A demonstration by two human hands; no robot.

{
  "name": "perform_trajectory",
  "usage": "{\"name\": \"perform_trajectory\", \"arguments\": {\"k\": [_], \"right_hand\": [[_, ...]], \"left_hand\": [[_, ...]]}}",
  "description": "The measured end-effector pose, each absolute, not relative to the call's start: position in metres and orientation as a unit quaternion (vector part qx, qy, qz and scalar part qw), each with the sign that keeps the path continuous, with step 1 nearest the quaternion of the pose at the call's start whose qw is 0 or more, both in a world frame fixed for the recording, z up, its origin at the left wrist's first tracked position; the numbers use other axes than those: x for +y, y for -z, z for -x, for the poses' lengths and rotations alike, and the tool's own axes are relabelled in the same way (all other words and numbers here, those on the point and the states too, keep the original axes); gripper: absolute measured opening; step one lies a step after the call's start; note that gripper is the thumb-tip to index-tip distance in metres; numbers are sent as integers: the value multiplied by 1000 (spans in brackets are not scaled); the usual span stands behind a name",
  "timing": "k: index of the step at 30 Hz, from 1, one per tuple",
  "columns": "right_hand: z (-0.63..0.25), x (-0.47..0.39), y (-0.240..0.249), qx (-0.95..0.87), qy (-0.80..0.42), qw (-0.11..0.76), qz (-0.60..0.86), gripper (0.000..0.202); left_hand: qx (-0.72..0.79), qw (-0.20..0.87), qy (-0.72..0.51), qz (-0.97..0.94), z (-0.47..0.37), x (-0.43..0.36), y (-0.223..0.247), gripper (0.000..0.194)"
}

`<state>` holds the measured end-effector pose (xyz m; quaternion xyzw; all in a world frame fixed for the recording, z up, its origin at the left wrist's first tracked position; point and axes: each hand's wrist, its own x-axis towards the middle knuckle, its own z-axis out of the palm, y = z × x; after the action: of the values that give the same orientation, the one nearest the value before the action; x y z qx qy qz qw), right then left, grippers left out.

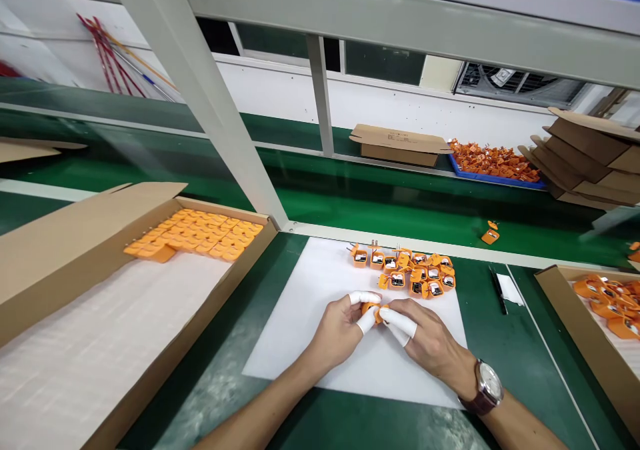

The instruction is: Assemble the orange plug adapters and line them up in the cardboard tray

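My left hand (345, 323) and my right hand (423, 333), both with white finger cots on some fingers, meet over a white sheet (290, 340). Between them they pinch a small orange plug adapter (371, 311), largely covered by the fingers. Just beyond it stand several open orange adapter housings (397, 280) with white and dark parts inside. Metal plug prongs stick up from a few of their loose covers. My right wrist wears a watch.
To the left, a cardboard box (200, 303) holds rows of orange adapters (215, 230). Another box (555, 303) at right contains more orange pieces. A dark pen-like tool (499, 290) lies beside a white slip. One opened adapter (491, 237) rests on the green belt; a metal post (215, 103) rises behind.
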<state>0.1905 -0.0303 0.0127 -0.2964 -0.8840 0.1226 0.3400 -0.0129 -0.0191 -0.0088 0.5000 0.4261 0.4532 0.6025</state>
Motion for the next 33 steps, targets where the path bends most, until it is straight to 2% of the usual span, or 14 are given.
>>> {"name": "perform_trajectory", "arguments": {"k": [7,12,17,21,24,27,33], "right_hand": [[-191,-31,-2,-813,-200,433,335,53],[-185,-32,6,-789,-240,440,354,47],[-183,-31,4,-784,-266,440,350,40],[-182,-31,2,-728,-390,422,374,20],[-181,-30,11,-640,-504,419,400,31],[-181,-29,22,-603,-555,402,408,44],[-177,-26,20,-588,-571,416,394,38]], "left_hand": [[397,654,-413,-494,20,-18,-1,45],[439,668,-411,-438,19,-18,4,57],[402,667,-414,-472,18,-18,2,49],[387,677,-396,-484,20,-17,-2,47],[387,684,-386,-483,22,-17,-2,46],[388,680,-377,-495,22,-19,-1,44],[384,656,-379,-528,22,-22,0,38]]}}
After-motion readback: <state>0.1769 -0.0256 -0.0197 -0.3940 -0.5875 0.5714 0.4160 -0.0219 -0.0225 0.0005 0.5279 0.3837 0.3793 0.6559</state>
